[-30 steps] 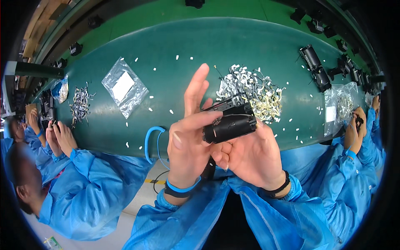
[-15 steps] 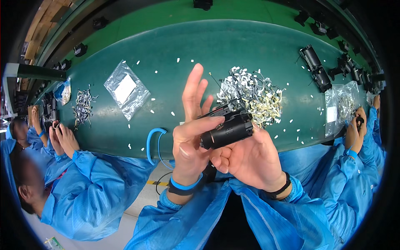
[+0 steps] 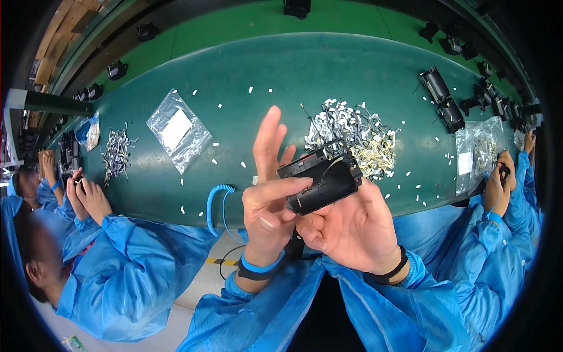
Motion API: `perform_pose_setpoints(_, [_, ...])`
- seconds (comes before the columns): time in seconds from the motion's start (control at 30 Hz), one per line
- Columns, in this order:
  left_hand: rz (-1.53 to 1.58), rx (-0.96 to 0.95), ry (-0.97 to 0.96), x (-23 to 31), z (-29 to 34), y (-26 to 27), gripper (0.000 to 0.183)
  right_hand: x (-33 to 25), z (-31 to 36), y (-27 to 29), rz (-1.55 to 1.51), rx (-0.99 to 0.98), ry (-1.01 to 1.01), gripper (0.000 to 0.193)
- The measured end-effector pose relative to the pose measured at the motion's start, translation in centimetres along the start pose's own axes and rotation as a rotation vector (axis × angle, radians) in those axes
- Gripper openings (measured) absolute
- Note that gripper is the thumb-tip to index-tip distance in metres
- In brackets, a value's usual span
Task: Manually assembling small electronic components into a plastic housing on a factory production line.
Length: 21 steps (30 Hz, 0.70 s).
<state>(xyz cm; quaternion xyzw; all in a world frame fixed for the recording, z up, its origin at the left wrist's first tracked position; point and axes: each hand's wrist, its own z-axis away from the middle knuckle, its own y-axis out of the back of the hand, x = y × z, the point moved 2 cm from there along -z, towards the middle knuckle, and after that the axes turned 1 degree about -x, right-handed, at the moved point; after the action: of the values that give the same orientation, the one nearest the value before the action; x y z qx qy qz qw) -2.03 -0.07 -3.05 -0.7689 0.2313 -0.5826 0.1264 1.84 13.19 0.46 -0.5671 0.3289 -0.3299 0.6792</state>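
Both my hands hold a black plastic housing above the near edge of the bench. My left hand pinches its left end, the index finger lying on the top face and other fingers raised. Under and along the right end, my right hand supports it with thumb against the side and fingers curled. A thin wire and a slot show on the housing's upper face. Just beyond it lies a heap of short cables with white connectors, partly hidden by the housing.
The green bench carries scattered white bits, a clear bag with a white label, a small cable pile and black housings. A blue coiled cord hangs at the near edge. Co-workers' hands work at both sides.
The housing has rolled in my hands, so a face with a thin wire now points up. My left hand has dropped slightly, its index finger still on the housing.
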Motion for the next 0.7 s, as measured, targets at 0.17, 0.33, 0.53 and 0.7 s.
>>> perform_pose_setpoints(0.17, [-0.057,0.045,0.009,0.7,-0.2,-0.1,0.050,0.2,-0.1,0.2,0.114,0.079,0.031,0.065])
perform_pose_setpoints(0.33, [-0.176,0.064,-0.117,1.4,-0.2,-0.2,0.037,0.4,0.0,-0.5,0.149,0.125,0.036,0.064])
perform_pose_setpoints(0.53, [-0.635,0.112,-0.231,4.0,-0.3,-1.5,0.033,0.3,0.3,0.6,0.247,0.128,0.043,0.063])
perform_pose_setpoints(0.7, [-0.239,0.222,-0.232,3.5,-0.4,-1.7,0.020,0.4,-0.2,0.8,0.135,0.088,0.029,0.062])
